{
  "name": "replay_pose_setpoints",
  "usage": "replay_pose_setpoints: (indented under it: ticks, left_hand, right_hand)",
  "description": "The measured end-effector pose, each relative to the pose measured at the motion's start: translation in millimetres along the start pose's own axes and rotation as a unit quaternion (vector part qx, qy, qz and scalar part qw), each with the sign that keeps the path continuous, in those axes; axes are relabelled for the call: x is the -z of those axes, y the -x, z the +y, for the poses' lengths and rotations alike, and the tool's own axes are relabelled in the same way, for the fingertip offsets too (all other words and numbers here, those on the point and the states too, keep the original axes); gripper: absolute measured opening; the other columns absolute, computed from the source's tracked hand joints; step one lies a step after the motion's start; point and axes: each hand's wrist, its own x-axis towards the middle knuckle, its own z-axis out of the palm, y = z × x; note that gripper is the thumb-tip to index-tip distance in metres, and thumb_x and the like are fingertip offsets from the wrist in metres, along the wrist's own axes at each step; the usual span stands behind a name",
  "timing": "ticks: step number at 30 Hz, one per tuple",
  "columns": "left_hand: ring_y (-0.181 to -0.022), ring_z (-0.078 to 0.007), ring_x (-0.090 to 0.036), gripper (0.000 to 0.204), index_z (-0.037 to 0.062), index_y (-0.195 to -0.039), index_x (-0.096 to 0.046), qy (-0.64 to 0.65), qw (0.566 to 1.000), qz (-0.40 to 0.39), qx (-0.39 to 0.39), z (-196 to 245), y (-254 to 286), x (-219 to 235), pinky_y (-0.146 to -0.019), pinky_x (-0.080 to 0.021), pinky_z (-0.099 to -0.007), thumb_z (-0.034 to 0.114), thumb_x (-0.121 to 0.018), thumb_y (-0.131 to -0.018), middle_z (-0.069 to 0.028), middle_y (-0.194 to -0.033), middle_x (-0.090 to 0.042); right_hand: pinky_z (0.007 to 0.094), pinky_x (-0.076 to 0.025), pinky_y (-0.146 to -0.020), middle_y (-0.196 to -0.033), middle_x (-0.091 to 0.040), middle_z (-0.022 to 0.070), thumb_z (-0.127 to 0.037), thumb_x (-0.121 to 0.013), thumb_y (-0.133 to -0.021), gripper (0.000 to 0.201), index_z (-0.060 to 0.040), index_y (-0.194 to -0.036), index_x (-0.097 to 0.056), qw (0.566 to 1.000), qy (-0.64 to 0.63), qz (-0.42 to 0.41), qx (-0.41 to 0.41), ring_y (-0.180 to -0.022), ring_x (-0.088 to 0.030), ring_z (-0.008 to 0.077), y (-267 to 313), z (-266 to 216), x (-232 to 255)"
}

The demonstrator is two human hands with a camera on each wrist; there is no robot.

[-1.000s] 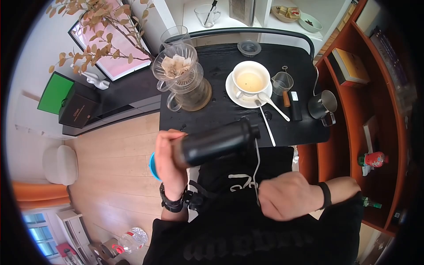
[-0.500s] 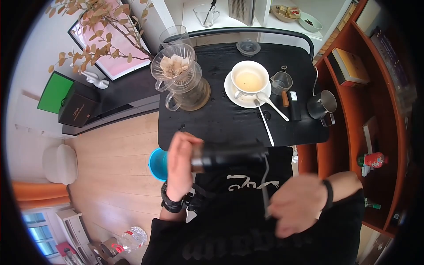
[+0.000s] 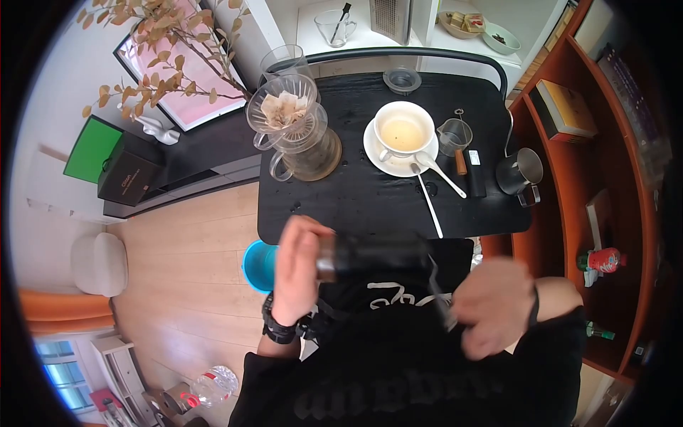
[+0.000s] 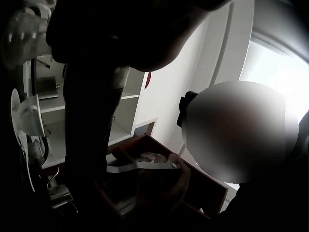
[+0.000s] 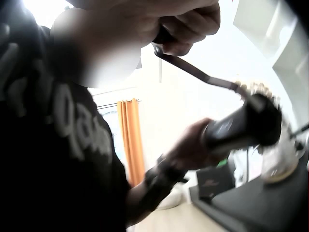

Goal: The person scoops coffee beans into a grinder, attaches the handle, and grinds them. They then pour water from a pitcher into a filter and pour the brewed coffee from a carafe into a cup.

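A black cylindrical hand coffee grinder is held sideways in front of the torso, near the table's front edge. My left hand grips its end with the fingers wrapped round it. From the opposite end sticks out a bent metal crank. The right hand, blurred in the head view, holds the dark knob at the crank's tip, as the right wrist view shows. In the dark left wrist view, the crank reaches from the grinder to the right hand.
On the black table stand a glass dripper with a used paper filter over a carafe, a white cup on a saucer with spoons, a small glass jug and a metal pitcher. A blue bin is on the floor.
The grinder has come down and closer to the torso, now lying more level. My right hand has circled with the crank, lately rising and shifting right. Both hands keep their hold.
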Motion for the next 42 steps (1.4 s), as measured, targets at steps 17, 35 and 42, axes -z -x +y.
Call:
replay_pose_setpoints:
  ticks: [17, 35, 42]
  left_hand:
    - [-0.089, -0.0188, -0.056, 0.033, -0.0006, -0.095, -0.058, 0.082, 0.996, -0.026, -0.018, -4.2, 3.5, -10.5, -0.083, -0.043, -0.0297, 0.027, -0.041, -0.103, -0.0124, -0.095, -0.058]
    - [-0.091, -0.0197, -0.057, 0.038, -0.0016, -0.100, -0.055, 0.330, 0.940, -0.073, -0.051, 8.0, 4.8, -4.3, -0.082, -0.044, -0.0302, 0.031, -0.034, -0.104, -0.0151, -0.100, -0.059]
    - [-0.091, -0.0148, -0.054, 0.034, 0.0013, -0.103, -0.059, 0.007, 0.999, 0.039, -0.008, -9.1, -3.5, -15.8, -0.084, -0.043, -0.0290, 0.028, -0.038, -0.106, -0.0087, -0.096, -0.056]
  right_hand:
    - [0.0325, -0.042, -0.044, -0.061, -0.053, 0.0058, -0.013, -0.060, -0.075, 0.009, -0.0053, -0.074, -0.055, 0.988, 0.122, 0.079, -0.053, -0.051, -0.057, 0.0245, -11.1, 14.2, 18.1]
    - [0.0460, -0.046, -0.048, -0.062, -0.056, 0.0182, -0.008, -0.054, -0.092, 0.009, -0.0031, -0.086, -0.050, 0.928, 0.220, -0.071, -0.291, -0.053, -0.059, 0.0373, 0.0, 34.5, 5.6]
    - [0.0344, -0.039, -0.042, -0.056, -0.044, 0.0050, -0.012, -0.064, -0.079, 0.015, -0.0080, -0.071, -0.051, 0.995, 0.087, 0.003, -0.056, -0.042, -0.046, 0.0225, 0.9, -14.3, 8.8]
